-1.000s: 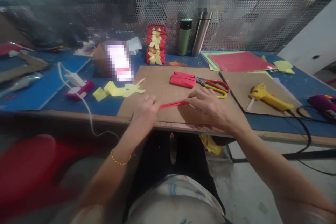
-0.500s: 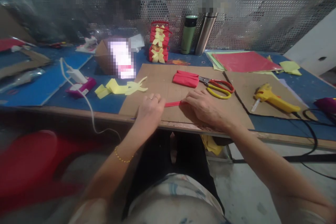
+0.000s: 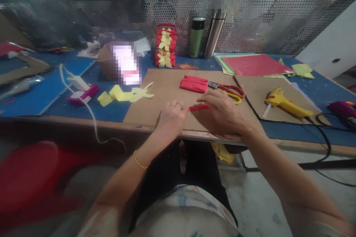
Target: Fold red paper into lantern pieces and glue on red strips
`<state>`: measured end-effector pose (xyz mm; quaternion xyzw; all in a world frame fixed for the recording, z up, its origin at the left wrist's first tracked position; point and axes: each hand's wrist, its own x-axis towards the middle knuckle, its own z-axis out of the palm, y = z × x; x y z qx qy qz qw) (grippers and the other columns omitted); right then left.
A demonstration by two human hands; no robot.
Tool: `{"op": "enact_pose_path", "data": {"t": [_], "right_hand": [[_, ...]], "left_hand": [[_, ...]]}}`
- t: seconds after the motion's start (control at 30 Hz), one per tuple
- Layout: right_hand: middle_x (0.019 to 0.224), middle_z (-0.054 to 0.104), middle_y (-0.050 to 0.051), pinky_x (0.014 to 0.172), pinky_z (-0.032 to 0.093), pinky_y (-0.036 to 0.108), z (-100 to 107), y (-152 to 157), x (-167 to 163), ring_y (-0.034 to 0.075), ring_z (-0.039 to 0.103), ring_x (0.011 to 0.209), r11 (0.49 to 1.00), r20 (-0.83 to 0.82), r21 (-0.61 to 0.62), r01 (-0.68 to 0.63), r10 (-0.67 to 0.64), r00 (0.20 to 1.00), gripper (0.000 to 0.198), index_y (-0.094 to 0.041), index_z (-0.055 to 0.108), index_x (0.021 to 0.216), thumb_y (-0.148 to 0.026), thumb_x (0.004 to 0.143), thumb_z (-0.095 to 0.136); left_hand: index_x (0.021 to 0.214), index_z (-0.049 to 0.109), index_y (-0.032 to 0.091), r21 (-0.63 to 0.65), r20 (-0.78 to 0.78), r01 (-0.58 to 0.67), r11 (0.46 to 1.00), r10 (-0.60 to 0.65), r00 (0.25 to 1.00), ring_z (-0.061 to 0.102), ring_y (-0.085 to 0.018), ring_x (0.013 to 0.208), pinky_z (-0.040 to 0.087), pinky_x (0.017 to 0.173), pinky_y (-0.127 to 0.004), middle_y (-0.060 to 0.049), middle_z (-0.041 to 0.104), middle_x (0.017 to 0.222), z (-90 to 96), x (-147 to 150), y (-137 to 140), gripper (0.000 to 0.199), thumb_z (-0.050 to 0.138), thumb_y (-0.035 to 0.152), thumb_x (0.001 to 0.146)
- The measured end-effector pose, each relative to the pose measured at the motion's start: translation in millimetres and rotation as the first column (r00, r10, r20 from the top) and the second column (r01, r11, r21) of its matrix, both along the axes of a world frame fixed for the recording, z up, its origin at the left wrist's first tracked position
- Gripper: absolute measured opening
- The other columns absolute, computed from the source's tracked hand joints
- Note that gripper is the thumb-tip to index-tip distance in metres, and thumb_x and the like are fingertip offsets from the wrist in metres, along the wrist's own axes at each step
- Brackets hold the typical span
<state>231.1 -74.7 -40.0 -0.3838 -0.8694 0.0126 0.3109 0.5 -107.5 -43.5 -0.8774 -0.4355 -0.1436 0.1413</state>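
Observation:
A narrow folded red paper strip (image 3: 199, 107) spans the gap between my hands, low over the cardboard sheet (image 3: 155, 85). My left hand (image 3: 172, 116) pinches the strip's left end, fingers closed. At the other end, my right hand (image 3: 224, 109) has its fingers bent around the strip, with the tip hidden beneath them. Just beyond lies a folded red paper piece (image 3: 194, 83). Scissors with one red and one yellow handle (image 3: 233, 90) touch its right side, and my right hand partly covers the yellow handle.
On the right, a yellow glue gun (image 3: 289, 105) rests on a second cardboard piece. Yellow paper cutouts (image 3: 121, 94) and a purple power socket (image 3: 83, 94) are at left. Behind stand a phone (image 3: 126, 63), red paper boxes with yellow bows (image 3: 165, 46), a green flask (image 3: 197, 37) and a steel flask (image 3: 215, 36).
My left hand has moved right, along the strip. My right hand has shifted slightly right and now covers part of the scissors' yellow handle. The view has turned a little.

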Motion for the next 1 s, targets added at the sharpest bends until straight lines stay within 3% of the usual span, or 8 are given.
{"op": "enact_pose_path", "data": {"t": [0.13,0.4,0.67,0.83,1.0], "right_hand": [[0.103,0.077,0.010,0.086,0.044,0.041,8.5,2.8,24.5,0.027,0.069,0.099,0.992,-0.079,0.038,0.122,-0.118,0.990,0.036,-0.024,0.076,0.104,-0.011,0.097,0.043],[0.101,0.075,0.010,0.089,0.039,0.043,-4.9,2.5,27.9,0.027,0.063,0.101,0.997,0.138,0.056,0.059,-0.066,0.988,0.032,-0.023,0.075,0.101,-0.010,0.094,0.047],[0.097,0.072,0.010,0.093,0.038,0.046,-9.2,5.2,27.1,0.029,0.057,0.098,0.999,0.229,0.001,0.042,-0.042,0.973,0.033,-0.022,0.075,0.097,-0.007,0.094,0.046],[0.094,0.073,0.009,0.094,0.038,0.045,-8.0,5.7,27.1,0.028,0.058,0.096,1.000,0.183,0.006,0.031,-0.032,0.983,0.036,-0.023,0.074,0.097,-0.006,0.096,0.042],[0.091,0.072,0.009,0.087,0.039,0.043,-10.1,8.9,34.0,0.028,0.056,0.096,0.992,0.113,0.073,0.105,-0.112,0.987,0.032,-0.025,0.073,0.091,-0.010,0.096,0.046]], "left_hand": [[0.120,0.074,0.016,-0.013,-0.012,0.012,1.000,-0.013,1.000,0.059,-0.026,0.095,0.041,0.077,-0.037,-0.012,0.065,0.096,2.0,0.7,2.8,0.036,0.045,0.006,0.102],[0.138,0.070,0.026,-0.120,-0.058,-0.049,0.992,0.042,0.997,0.061,-0.027,0.092,0.039,0.079,-0.038,-0.013,0.065,0.102,18.0,16.8,4.4,0.049,0.044,0.005,0.102],[0.130,0.076,0.025,-0.128,-0.121,-0.054,0.990,0.038,0.992,0.058,-0.029,0.097,0.036,0.080,-0.040,-0.014,0.063,0.098,25.6,19.6,6.6,0.044,0.042,0.010,0.106],[0.119,0.079,0.022,-0.054,-0.075,0.011,0.998,-0.015,0.997,0.056,-0.027,0.097,0.037,0.081,-0.039,-0.013,0.061,0.098,22.2,17.6,13.8,0.039,0.044,0.011,0.104],[0.108,0.076,0.015,-0.078,-0.068,0.074,0.994,-0.080,0.995,0.058,-0.027,0.093,0.036,0.080,-0.039,-0.013,0.063,0.097,21.3,26.3,20.1,0.037,0.044,0.002,0.099]]}}
